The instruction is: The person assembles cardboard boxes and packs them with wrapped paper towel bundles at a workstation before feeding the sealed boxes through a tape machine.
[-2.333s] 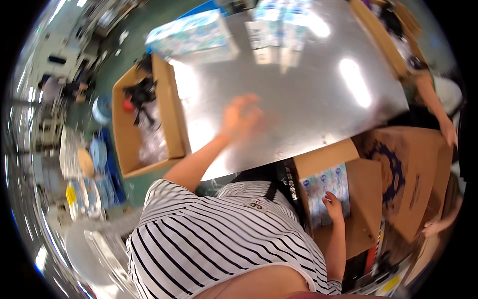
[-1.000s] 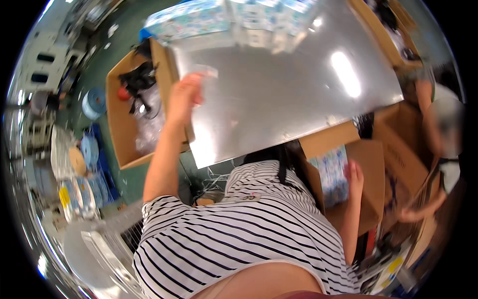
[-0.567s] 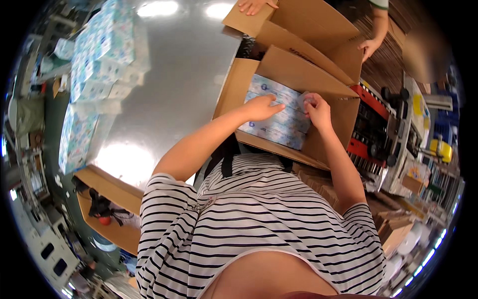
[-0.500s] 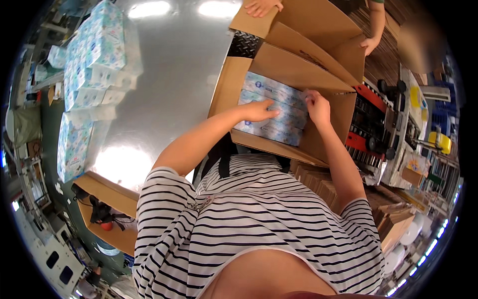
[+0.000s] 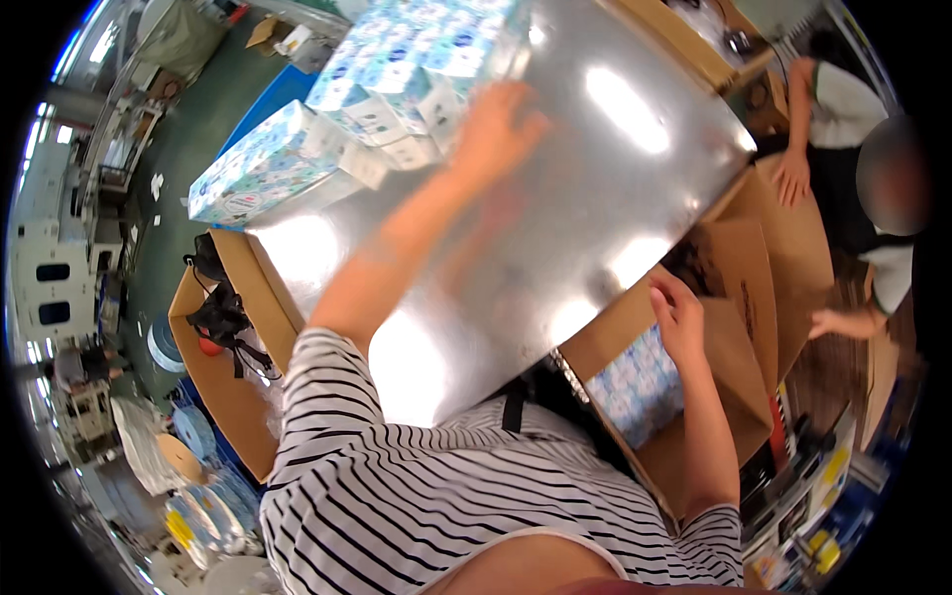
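My left hand [image 5: 499,129], blurred by motion, is over the shiny metal table [image 5: 555,198], its fingers apart and holding nothing. It is beside a stack of blue-and-white floral tissue packs [image 5: 397,69] at the table's far left; whether it touches them is unclear. One more floral pack [image 5: 266,164] lies nearer, at the left end of that stack. My right hand [image 5: 678,319] hovers open above a cardboard box [image 5: 716,436] at the right. Inside the box, floral tissue packs [image 5: 635,382] lie side by side, partly covered by my right forearm.
A co-worker's hand [image 5: 791,177] and second hand [image 5: 833,322] rest at another open cardboard box [image 5: 798,238] beyond mine. Near left, a cardboard box [image 5: 223,387] holds black straps and a red item. Another open carton [image 5: 684,45] stands past the table's far edge.
My view has swung left. My left hand has left the packs in the box and moved out over the table to the stack. My right hand has lifted off the box's contents.
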`<state>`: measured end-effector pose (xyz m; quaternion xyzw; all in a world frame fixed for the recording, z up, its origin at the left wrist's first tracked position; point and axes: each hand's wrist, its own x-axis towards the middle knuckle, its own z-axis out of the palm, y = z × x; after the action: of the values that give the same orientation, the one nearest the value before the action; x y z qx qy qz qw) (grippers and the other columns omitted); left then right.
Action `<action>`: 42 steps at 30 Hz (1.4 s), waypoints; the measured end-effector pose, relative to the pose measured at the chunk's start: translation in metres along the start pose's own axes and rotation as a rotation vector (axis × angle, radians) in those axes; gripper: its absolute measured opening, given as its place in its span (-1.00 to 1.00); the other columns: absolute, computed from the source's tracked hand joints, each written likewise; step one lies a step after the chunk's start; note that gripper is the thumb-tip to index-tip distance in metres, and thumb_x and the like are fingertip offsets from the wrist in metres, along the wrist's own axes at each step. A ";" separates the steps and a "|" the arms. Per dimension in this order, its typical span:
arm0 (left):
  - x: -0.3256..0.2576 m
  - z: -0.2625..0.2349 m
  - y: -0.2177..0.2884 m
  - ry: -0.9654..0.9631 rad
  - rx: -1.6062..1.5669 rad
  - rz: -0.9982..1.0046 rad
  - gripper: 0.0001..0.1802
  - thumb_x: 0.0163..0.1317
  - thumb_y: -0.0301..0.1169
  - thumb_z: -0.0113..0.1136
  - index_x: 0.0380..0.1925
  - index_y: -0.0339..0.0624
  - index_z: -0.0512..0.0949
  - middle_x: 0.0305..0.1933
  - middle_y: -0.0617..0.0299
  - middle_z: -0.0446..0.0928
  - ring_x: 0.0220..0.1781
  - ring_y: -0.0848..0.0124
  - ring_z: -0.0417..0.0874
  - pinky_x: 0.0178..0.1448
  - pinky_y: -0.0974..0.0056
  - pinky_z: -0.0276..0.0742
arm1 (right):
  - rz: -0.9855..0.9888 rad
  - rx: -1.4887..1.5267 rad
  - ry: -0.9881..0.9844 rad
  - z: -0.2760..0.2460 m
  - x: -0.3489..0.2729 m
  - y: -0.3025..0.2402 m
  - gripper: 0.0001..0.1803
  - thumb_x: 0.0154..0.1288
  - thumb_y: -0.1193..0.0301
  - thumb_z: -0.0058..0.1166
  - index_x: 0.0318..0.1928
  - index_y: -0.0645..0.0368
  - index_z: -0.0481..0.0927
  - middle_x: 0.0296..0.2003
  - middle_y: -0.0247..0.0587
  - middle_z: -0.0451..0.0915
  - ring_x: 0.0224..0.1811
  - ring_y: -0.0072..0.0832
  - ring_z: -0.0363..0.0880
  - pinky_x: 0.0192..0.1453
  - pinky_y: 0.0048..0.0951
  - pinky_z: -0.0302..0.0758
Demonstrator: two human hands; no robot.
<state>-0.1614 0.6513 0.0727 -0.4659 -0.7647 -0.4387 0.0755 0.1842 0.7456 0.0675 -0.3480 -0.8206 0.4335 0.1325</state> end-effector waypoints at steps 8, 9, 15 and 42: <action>0.077 -0.138 -0.178 -0.184 0.694 -0.797 0.24 -0.21 0.58 -0.05 0.35 -0.08 0.16 0.22 -0.19 0.36 0.24 -0.07 0.38 0.26 -0.09 0.24 | -0.067 0.136 -0.226 0.135 0.224 -0.114 -0.18 0.33 -0.07 -0.06 0.36 0.27 0.12 0.32 0.07 0.20 0.35 -0.20 0.22 0.36 -0.28 0.20; 0.072 -0.139 -0.176 -0.245 0.650 -0.800 0.29 -0.24 0.60 -0.04 0.39 -0.07 0.09 0.22 -0.18 0.36 0.21 -0.09 0.41 0.24 -0.09 0.27 | -0.059 0.132 -0.197 0.146 0.247 -0.123 -0.10 0.30 -0.10 -0.03 0.37 0.34 0.08 0.37 0.11 0.09 0.42 -0.17 0.12 0.38 -0.28 0.20; 0.045 -0.111 -0.124 -0.296 0.568 -0.671 0.41 -0.32 0.59 0.06 0.35 -0.32 0.06 0.07 -0.23 0.47 0.11 -0.10 0.50 0.12 0.03 0.45 | 0.043 0.424 -0.027 0.185 0.289 -0.119 -0.22 0.21 0.08 0.15 0.29 0.30 0.24 0.16 0.06 0.43 0.21 -0.17 0.41 0.24 -0.29 0.32; -0.198 -0.145 -0.004 -0.347 -1.033 -0.986 -0.06 0.11 -0.04 0.29 0.29 -0.43 0.09 0.21 -0.06 0.36 0.26 0.22 0.37 0.27 0.16 0.33 | 0.395 0.757 -0.512 0.079 0.113 -0.033 -0.41 0.43 0.12 -0.18 0.27 0.30 0.24 0.26 -0.02 0.29 0.24 -0.41 0.33 0.20 -0.30 0.42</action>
<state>-0.0977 0.4152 0.0540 -0.1068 -0.5822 -0.6460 -0.4820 0.0465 0.7619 0.0383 -0.3068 -0.5301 0.7894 -0.0409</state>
